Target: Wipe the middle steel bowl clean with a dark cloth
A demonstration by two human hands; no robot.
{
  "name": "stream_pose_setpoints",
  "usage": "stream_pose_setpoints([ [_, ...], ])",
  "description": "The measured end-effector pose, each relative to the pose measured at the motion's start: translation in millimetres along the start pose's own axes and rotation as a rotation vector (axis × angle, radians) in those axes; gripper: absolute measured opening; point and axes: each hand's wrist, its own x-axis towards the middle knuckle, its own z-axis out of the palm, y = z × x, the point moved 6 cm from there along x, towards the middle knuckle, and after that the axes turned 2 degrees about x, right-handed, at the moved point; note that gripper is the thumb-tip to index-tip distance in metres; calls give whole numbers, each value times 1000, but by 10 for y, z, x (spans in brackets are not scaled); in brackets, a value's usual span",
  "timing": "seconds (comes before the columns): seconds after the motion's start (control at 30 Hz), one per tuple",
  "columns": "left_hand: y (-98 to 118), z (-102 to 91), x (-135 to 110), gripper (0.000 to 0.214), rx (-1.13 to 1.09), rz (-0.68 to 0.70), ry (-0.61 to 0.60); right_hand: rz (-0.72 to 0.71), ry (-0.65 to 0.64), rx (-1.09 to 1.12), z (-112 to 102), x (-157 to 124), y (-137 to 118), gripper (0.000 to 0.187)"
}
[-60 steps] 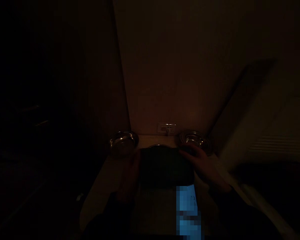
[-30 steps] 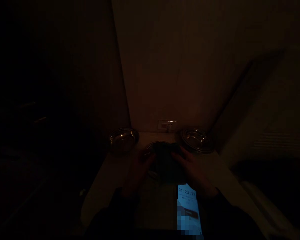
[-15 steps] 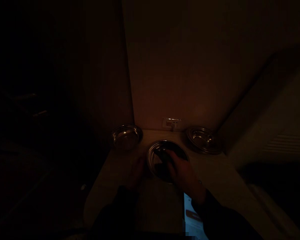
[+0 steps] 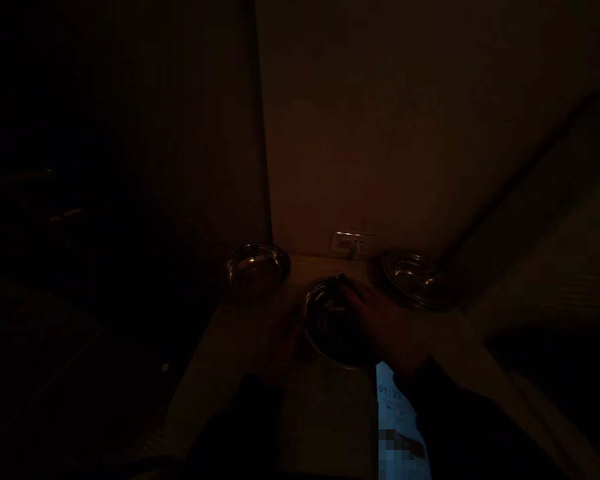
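The room is very dark. A steel bowl [image 4: 314, 323] stands on the pale counter [image 4: 325, 413] in front of me. My right hand [image 4: 385, 327] reaches into the bowl, its fingers closed on a dark cloth [image 4: 336, 308] pressed against the inside. My left hand [image 4: 284, 343] rests against the bowl's left rim; its fingers are hard to make out in the gloom.
Two more steel bowls stand at the back, one to the left [image 4: 257, 265] and one to the right [image 4: 416, 275]. A wall socket [image 4: 351, 243] sits between them. A lit phone screen [image 4: 397, 427] lies on the counter near my right sleeve.
The dark cloth, held spread out two seconds ago, was bunched up and pushed into the middle bowl. My right hand now moves it further inside, and the view has drifted left.
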Motion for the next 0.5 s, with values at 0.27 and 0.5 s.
stream_pose_setpoints([
  [0.27,133,50,15,34,110,157,167,-208,-257,115,488,62,-236,49],
  [0.5,163,49,36,37,196,155,222,-441,-358,222,426,-14,-366,44],
])
